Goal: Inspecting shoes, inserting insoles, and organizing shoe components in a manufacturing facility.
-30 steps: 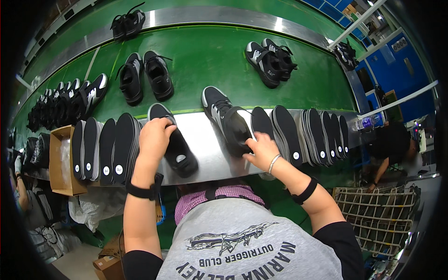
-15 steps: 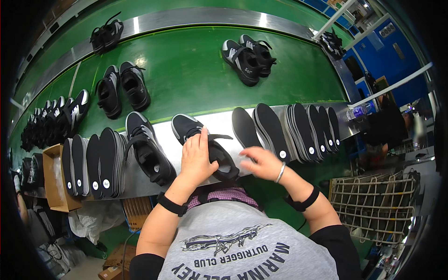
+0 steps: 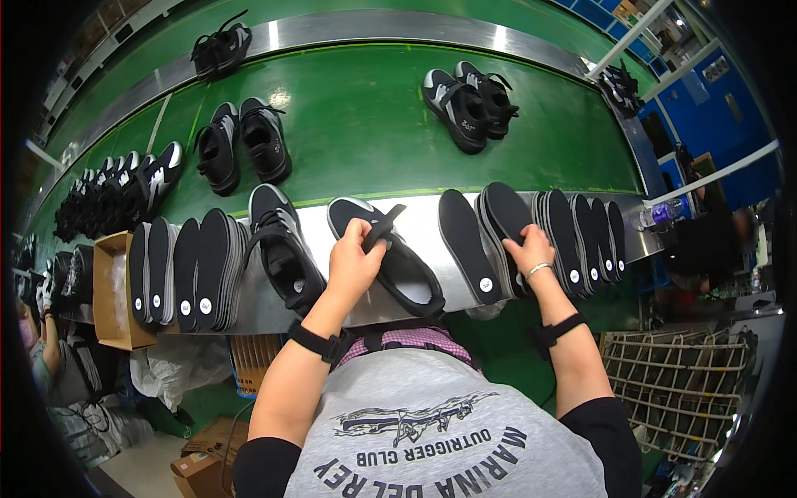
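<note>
Just left of centre on the metal ledge (image 3: 365,314) lies a black shoe (image 3: 419,286) with a grey toe, its opening toward me. My left hand (image 3: 353,261) is closed on the shoe's black strap (image 3: 384,228) and holds it raised above the opening. A pale inner sole shows inside. To the right, my right hand (image 3: 533,251) grips a black insole (image 3: 505,209) near its heel end, tilted over a stack of insoles. Left of it lies another insole (image 3: 466,245) with a round white label. The matching shoe (image 3: 286,257) stands left of my left hand.
Upright insole stacks (image 3: 217,266) line the ledge's left, beside an open cardboard box (image 3: 112,290); more insole stacks (image 3: 556,241) stand right. Shoe pairs (image 3: 465,108) sit on the green conveyor belt (image 3: 357,116). A rope-netted rack (image 3: 672,390) is lower right. Another person's gloved hand (image 3: 43,295) shows far left.
My left hand has gone from resting over the shoe to pulling up its strap. My right hand has moved right, from beside the shoe to the insole, which is now tilted. The view has shifted slightly.
</note>
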A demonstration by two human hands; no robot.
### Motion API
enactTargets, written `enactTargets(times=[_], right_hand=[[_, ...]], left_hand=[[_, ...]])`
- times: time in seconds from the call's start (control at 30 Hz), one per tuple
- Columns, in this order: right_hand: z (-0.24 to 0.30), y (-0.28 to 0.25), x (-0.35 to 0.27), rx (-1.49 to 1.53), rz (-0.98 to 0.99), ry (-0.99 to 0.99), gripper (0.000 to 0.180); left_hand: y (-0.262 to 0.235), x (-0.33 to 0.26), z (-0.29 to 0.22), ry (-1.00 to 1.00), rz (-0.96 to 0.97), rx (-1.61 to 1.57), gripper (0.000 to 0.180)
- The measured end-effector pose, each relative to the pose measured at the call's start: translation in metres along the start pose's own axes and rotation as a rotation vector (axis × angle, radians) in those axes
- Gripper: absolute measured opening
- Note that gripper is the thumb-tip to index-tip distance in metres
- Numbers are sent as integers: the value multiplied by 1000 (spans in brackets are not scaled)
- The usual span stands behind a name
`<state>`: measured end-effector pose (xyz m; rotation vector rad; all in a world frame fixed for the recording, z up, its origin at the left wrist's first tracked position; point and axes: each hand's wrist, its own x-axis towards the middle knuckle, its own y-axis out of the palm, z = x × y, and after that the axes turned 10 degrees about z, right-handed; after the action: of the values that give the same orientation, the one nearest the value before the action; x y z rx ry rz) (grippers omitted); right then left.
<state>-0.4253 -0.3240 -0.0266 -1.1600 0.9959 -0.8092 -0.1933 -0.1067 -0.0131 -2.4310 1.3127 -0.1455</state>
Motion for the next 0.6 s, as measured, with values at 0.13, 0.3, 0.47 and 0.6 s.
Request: enactTargets(times=[0.13, 0.3, 0.47, 0.6], right_hand=[[20, -52, -24, 930, 366, -333, 22], [80, -110, -82, 640, 1109, -502, 26], [119, -58, -76, 63, 764, -646, 26], [153, -23, -85, -300, 428, -738, 23]], left_hand=[[1, 13, 15, 8, -12, -152, 25], [-6, 17, 20, -77, 184, -289, 21], [7, 20, 11, -42, 236, -255, 20], [11, 18, 6, -41, 209, -223, 19]])
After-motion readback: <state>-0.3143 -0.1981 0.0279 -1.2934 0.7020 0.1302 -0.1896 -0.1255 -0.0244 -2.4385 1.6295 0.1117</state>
